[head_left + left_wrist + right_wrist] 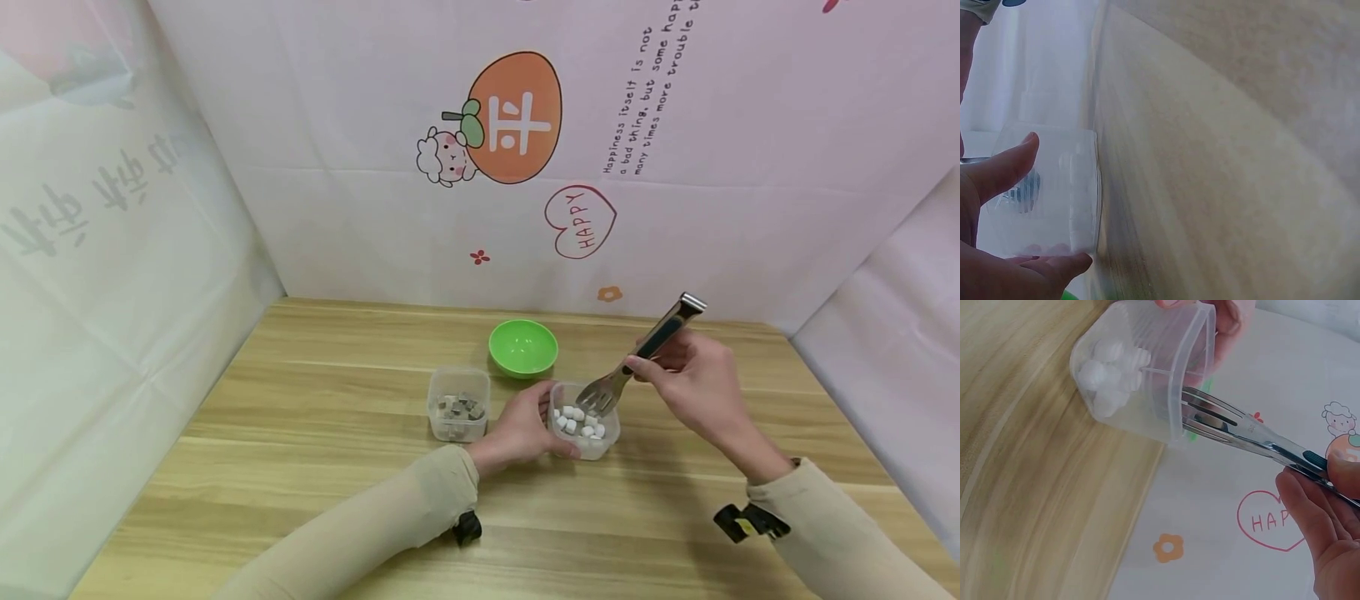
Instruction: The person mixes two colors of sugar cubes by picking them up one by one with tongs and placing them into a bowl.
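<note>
My left hand [521, 427] grips the side of a clear plastic container [609, 435], thumb on the near side and fingers on the far side. Several small white cubes [571, 427] lie on its bottom. Metal serving tongs [662, 332] with dark handle grips slant down into this container, pinched between the thumb and fingers of my right hand [701, 385]. In the right wrist view the slotted tips of the tongs [1254, 431] reach just inside the container's rim [1179, 375], apart from the white cubes [1109, 375].
Left of my left hand stands a second clear container [459, 379] with several small grey cubes [461, 408]. Behind the two containers sits a green bowl [523, 350]. A printed white cloth [360, 225] hangs along the back edge of the wooden table [337, 383].
</note>
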Demonstrator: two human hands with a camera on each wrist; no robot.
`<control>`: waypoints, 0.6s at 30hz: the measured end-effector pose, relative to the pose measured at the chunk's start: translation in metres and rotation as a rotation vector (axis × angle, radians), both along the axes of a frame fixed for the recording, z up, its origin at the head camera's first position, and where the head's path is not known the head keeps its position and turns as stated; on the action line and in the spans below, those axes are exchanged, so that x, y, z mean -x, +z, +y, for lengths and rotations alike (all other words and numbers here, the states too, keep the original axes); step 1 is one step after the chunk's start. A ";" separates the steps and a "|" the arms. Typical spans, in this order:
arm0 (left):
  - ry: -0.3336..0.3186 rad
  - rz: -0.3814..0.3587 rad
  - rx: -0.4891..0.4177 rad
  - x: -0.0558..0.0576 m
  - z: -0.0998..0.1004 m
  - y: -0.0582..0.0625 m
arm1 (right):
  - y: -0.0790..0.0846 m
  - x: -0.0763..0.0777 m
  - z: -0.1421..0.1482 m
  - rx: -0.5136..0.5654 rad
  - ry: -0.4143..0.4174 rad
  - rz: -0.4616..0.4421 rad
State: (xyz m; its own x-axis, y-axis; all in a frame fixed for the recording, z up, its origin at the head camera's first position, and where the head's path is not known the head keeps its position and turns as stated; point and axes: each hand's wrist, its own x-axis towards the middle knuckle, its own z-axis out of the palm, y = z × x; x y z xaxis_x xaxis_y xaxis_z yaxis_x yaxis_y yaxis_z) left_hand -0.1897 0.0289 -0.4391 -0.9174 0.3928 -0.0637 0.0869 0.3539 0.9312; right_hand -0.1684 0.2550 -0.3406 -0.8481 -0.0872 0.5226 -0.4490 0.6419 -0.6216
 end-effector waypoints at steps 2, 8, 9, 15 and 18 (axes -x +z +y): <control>0.000 0.001 0.000 0.000 0.000 0.000 | 0.002 -0.001 0.000 -0.003 -0.010 -0.010; -0.002 -0.002 -0.004 -0.001 -0.001 0.000 | 0.007 -0.001 0.001 -0.006 -0.025 -0.019; -0.002 -0.003 -0.006 -0.001 -0.001 0.000 | 0.008 -0.001 0.001 0.000 -0.022 -0.018; 0.003 -0.012 -0.027 -0.001 -0.002 0.000 | 0.014 0.001 0.003 0.036 0.006 0.000; 0.005 -0.014 -0.036 -0.001 -0.002 -0.001 | 0.018 0.002 0.004 0.052 0.009 -0.001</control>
